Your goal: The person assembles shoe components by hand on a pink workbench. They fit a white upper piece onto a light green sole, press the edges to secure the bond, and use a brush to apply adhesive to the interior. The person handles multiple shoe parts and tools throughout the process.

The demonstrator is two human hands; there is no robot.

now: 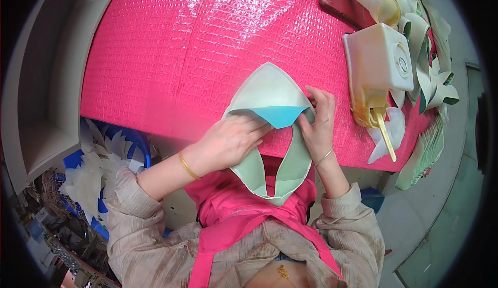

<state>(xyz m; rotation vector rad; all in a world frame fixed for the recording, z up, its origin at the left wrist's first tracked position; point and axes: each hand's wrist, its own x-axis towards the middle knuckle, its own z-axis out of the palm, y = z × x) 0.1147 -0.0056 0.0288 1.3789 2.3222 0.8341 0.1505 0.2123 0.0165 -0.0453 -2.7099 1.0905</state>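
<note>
A pale green shoe upper [265,86] lies at the table's near edge. Its pointed toe part faces away from me, and the looped back part hangs over the edge toward my apron. A turquoise flap [282,115] is folded over at its opening. My left hand [233,138] is closed on the left side, its fingertips hidden beneath the flap. On the opposite side, my right hand [318,124] pinches the rim by the flap's right end between thumb and curled fingers.
Right of the upper stands a cut-open white plastic container [381,54] with amber glue stains and a brush handle [384,135] sticking out. More pale green upper pieces [430,148] lie along the right edge. At lower left is a blue basket [148,150] of pale scraps.
</note>
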